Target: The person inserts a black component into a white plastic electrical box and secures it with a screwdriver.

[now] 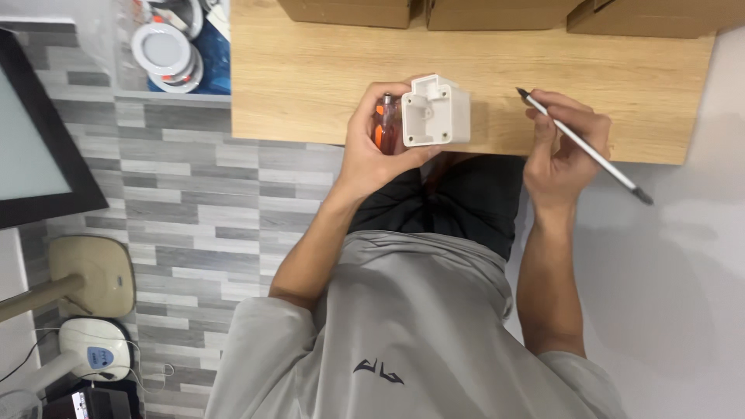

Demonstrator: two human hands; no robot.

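Overhead, the wooden tabletop (310,70) fills the upper middle of the view, with three cardboard boxes (345,11) lined along its far edge. Left of the tabletop, a shelf holds round white fixtures (161,48) next to a blue surface. A dark-framed panel (35,132) leans at the far left over a grey tiled floor (186,194). A beige fan base (97,273) and a white device with a blue button (95,351) sit on the floor at lower left. Nothing lies on the tabletop between the two hands.

The left hand (372,147) is raised at the near edge of the tabletop, forearm angled up from the lap. Its fingers are curled closed around a white plastic housing (436,112), thumb on the near side. The housing sits at the table edge with its open, recessed face turned toward the camera. An orange-handled tool (385,124) is pinned in the same palm, just behind the housing.

The right hand (563,151) hovers at the near table edge, well apart from the housing. Its fingers are pinched around a slim grey stylus-like rod (590,151), which runs diagonally, dark tip toward the tabletop, other end over the white floor (683,271).
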